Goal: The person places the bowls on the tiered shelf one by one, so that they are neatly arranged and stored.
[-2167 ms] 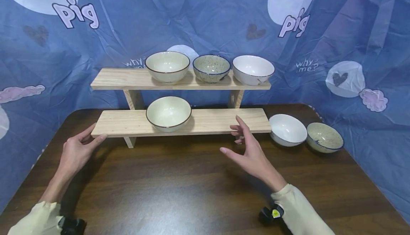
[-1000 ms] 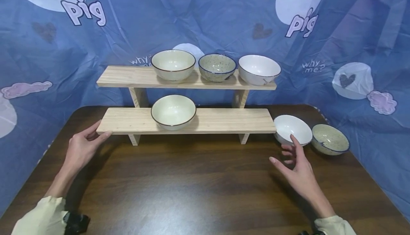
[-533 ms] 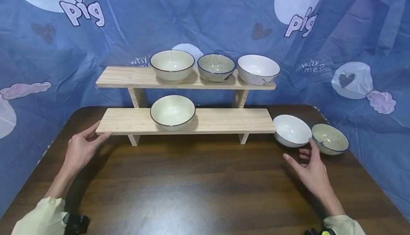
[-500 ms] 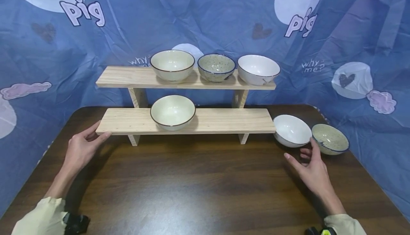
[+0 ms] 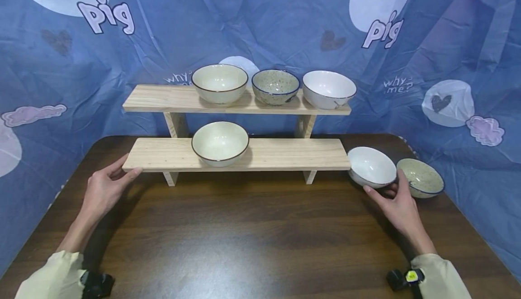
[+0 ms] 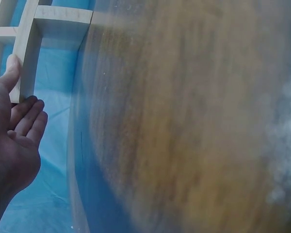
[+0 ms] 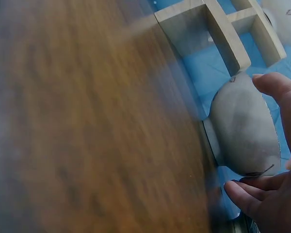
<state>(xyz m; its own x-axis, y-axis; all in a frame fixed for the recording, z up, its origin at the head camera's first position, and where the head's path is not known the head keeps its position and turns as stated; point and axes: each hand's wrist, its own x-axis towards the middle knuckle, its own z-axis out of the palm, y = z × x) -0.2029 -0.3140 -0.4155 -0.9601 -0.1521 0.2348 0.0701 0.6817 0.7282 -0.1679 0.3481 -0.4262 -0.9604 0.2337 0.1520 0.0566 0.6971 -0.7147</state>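
My left hand (image 5: 102, 190) grips the left end of the lower board of a two-tier wooden shelf (image 5: 285, 154), thumb on the front edge. In the left wrist view, the left hand's (image 6: 14, 141) fingers lie against the board's end. On the right, my right hand (image 5: 400, 206) holds a white bowl (image 5: 371, 165) standing on the table, thumb at the near rim and fingers along its right side. The right wrist view shows the white bowl (image 7: 245, 126) between thumb and fingers. Just right of it sits a speckled green bowl (image 5: 425, 177) with a blue rim.
On the upper board stand a cream bowl (image 5: 220, 84), a speckled blue-rimmed bowl (image 5: 276, 87) and a white bowl (image 5: 329, 90). Another cream bowl (image 5: 220, 144) is on the lower board. A blue printed cloth (image 5: 285, 18) hangs behind the dark wooden table (image 5: 244, 235).
My right hand has moved right from in front of the lower board to the white bowl, and its thumb and fingers have closed on it. The left hand stays on the shelf.
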